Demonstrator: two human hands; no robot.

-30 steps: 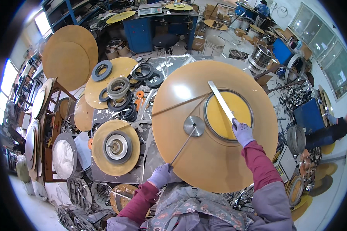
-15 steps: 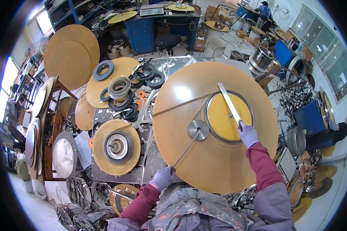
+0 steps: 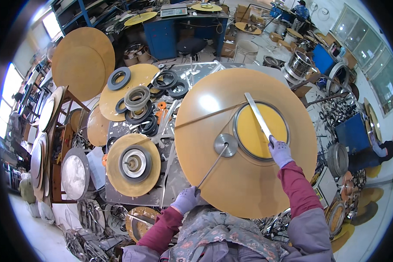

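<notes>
Gloved left hand (image 3: 185,200) fingers closed on thin metal rod (image 3: 212,167), right hand (image 3: 280,151) gripping flat steel bar (image 3: 258,116) over round brass disc (image 3: 231,183)

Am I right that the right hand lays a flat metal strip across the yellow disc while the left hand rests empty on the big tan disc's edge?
Not quite. In the head view the left hand is not empty: it grips a thin metal rod running up to the round metal hub. The right hand does lay the flat metal strip across the yellow disc on the big tan disc.
</notes>
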